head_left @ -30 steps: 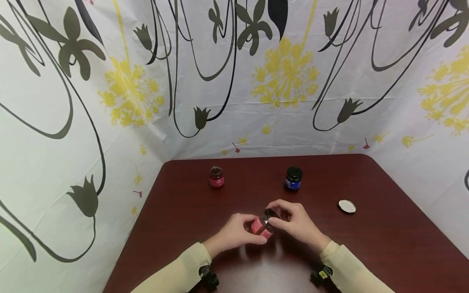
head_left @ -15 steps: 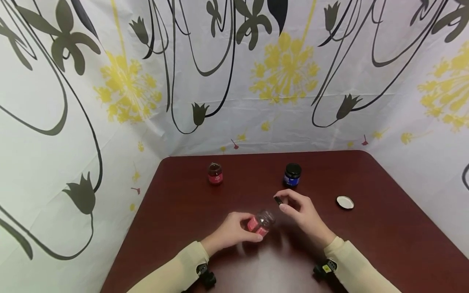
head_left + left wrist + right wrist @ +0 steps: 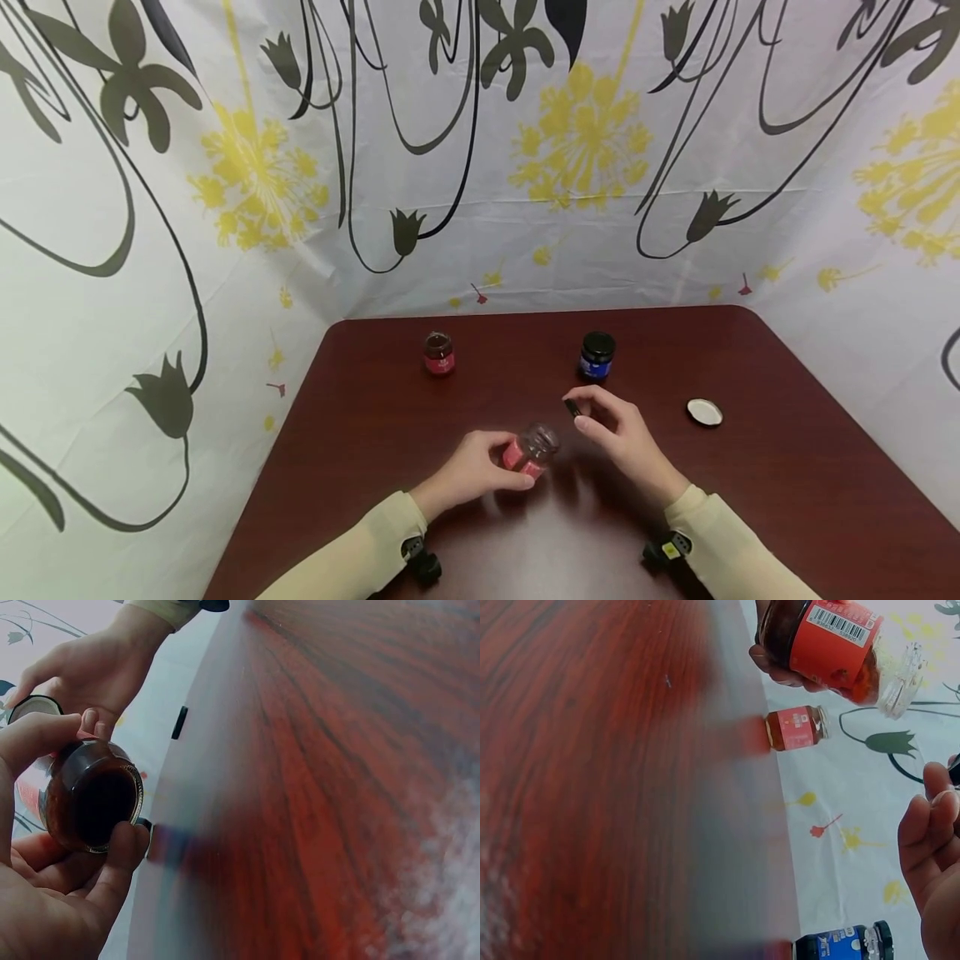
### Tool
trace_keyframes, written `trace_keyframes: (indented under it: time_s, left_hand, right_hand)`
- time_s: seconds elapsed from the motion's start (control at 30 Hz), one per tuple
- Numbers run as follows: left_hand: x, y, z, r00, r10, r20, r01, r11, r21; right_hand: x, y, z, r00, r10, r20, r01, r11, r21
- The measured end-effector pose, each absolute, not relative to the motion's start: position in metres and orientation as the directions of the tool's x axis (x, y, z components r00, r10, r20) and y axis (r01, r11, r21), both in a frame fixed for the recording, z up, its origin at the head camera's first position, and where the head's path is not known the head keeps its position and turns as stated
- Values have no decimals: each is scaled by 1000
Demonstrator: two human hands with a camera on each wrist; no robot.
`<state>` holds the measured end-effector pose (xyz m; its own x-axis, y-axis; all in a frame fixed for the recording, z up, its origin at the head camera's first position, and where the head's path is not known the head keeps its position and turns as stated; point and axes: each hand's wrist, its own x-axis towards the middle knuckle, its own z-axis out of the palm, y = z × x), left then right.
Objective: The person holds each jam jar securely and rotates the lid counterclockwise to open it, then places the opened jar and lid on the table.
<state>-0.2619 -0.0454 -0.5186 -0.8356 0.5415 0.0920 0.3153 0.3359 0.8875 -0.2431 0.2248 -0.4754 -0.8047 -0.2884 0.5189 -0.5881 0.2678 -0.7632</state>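
Note:
My left hand (image 3: 474,471) grips a glass jar (image 3: 529,451) with a red label above the table. The jar is tilted, and its uncovered mouth points up toward the right. In the right wrist view, a barcode shows on its label (image 3: 832,641), with reddish contents behind the glass. The left wrist view shows the dark base (image 3: 105,806) of this jar. To its right, my right hand (image 3: 617,427) pinches a black lid (image 3: 573,407) by the edge, apart from the jar. The lid's pale inside (image 3: 35,709) is visible in the left wrist view.
On the dark red table (image 3: 375,467), a second red-labelled jar (image 3: 439,354) without a lid stands at the back left. A blue-labelled jar with a black lid (image 3: 597,356) stands back right. Another lid (image 3: 704,412) lies pale side up at the right. A patterned cloth (image 3: 465,192) hangs behind.
My right hand has lifted the lid off the jar and drawn it up to the right. My left hand still holds the jar, shifted slightly left.

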Motion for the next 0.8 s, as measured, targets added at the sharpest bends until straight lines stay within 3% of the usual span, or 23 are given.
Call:
trace_keyframes:
  time_s: [0.5, 0.8]
  left_hand:
    - [-268, -44, -522, -848, 520, 99, 312, 340, 887]
    - [-277, -42, -520, -861, 498, 101, 303, 343, 889]
  right_hand:
    - [-237, 231, -468, -813, -264, 519, -580, 282, -764]
    - [-248, 243, -489, -817, -246, 522, -576, 309, -757]
